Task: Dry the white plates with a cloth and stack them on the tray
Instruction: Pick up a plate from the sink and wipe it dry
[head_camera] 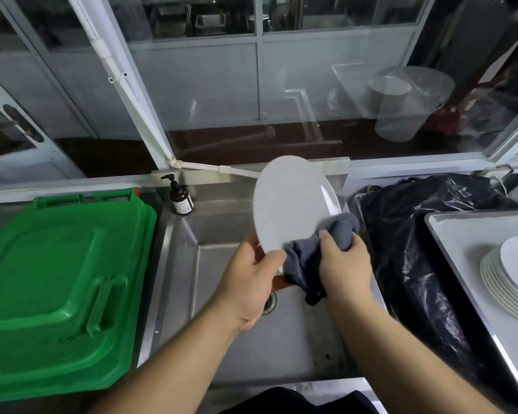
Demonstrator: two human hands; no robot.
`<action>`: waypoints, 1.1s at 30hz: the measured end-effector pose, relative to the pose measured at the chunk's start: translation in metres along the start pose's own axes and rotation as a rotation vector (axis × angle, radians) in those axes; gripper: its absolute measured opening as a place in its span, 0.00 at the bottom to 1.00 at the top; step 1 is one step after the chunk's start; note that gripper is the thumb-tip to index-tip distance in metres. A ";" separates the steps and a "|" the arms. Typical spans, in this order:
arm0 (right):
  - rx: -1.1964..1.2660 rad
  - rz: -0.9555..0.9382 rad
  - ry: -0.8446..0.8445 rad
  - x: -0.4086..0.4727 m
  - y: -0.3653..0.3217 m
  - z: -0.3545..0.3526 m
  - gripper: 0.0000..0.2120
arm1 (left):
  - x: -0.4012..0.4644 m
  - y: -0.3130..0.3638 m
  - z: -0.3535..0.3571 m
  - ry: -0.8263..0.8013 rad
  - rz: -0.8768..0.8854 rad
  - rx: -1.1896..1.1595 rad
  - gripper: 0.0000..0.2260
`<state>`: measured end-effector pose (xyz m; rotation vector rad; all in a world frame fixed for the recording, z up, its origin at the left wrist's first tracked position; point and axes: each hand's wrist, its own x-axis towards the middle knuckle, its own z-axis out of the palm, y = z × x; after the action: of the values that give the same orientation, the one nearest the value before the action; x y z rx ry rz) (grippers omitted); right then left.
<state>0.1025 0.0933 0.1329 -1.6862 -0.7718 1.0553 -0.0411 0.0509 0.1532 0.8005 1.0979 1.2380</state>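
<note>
Steel sink [222, 339] is my landmark. Right of it, I see a tray [449, 234] bearing stacked white plates [509, 282]. Above the sink, a smooth, glossy white plate [287, 204] stands tilted; my left hand [248, 282] grasps its lower rim, and my right hand [346, 264] clutches a grey cloth [311, 252] against it.

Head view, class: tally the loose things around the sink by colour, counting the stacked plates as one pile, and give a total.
White: 2, the plate in the left hand and the plate stack.
Green: 1, the bin lid.
Grey: 1, the cloth in the right hand.
Black: 1, the bag.
Brown: 1, the pump bottle.
Total: 6
</note>
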 end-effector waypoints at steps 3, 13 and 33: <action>-0.100 -0.022 -0.081 -0.008 -0.003 0.001 0.21 | 0.002 -0.004 -0.001 0.017 0.033 0.033 0.25; -0.269 -0.301 -0.568 -0.009 -0.034 -0.003 0.33 | -0.010 -0.003 0.003 -0.095 -0.011 0.106 0.22; 0.408 0.359 -0.612 0.003 -0.053 -0.020 0.21 | -0.010 0.020 -0.018 -0.301 0.443 1.490 0.48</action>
<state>0.1203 0.1053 0.1853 -1.1718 -0.5727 1.8896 -0.0646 0.0430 0.1683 2.3428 1.5539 0.3793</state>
